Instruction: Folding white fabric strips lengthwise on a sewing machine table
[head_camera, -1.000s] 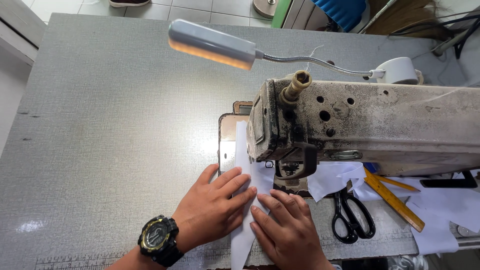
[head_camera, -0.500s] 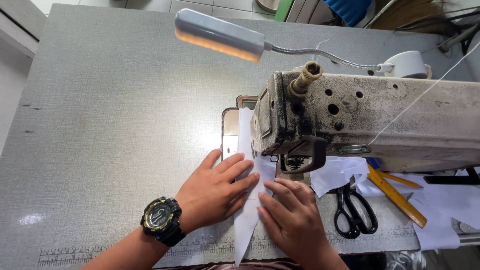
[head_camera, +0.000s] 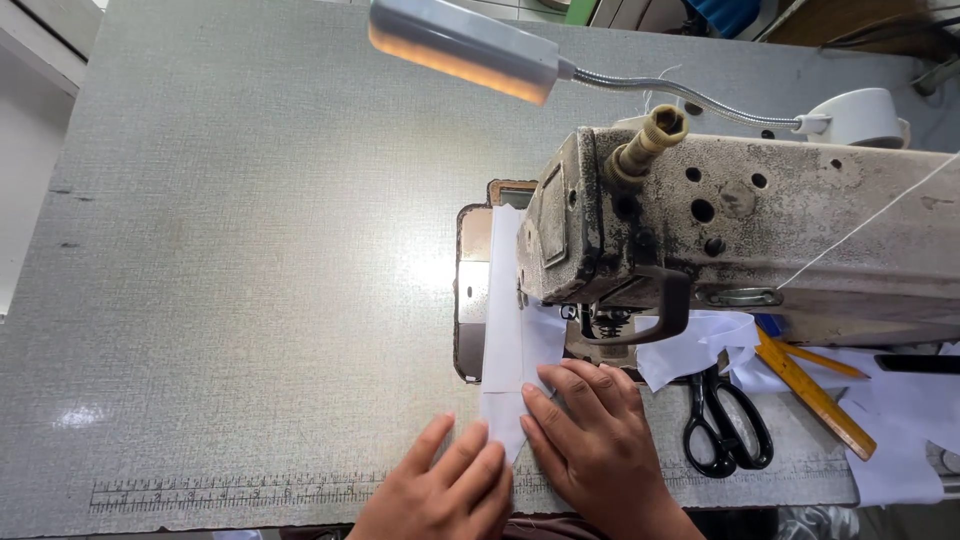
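A narrow strip of white fabric (head_camera: 503, 310) lies on the table and runs under the head of an old grey sewing machine (head_camera: 740, 230). My left hand (head_camera: 445, 490) rests flat at the strip's near end, fingers on its lower left edge. Beside it, my right hand (head_camera: 595, 440) presses flat on the strip's right side, just in front of the presser foot area (head_camera: 600, 325). Both hands lie on the cloth with fingers spread slightly; neither grips it.
A lit lamp (head_camera: 465, 45) on a flexible neck hangs over the table (head_camera: 230, 250). Black scissors (head_camera: 725, 425), a yellow ruler (head_camera: 810, 395) and white cloth pieces (head_camera: 900, 420) lie right of the needle. A printed scale (head_camera: 220, 490) runs along the table's front edge.
Both hands have slid toward me along the strip, and the left wrist with its watch has dropped out of view. The view has shifted nearer to the machine.
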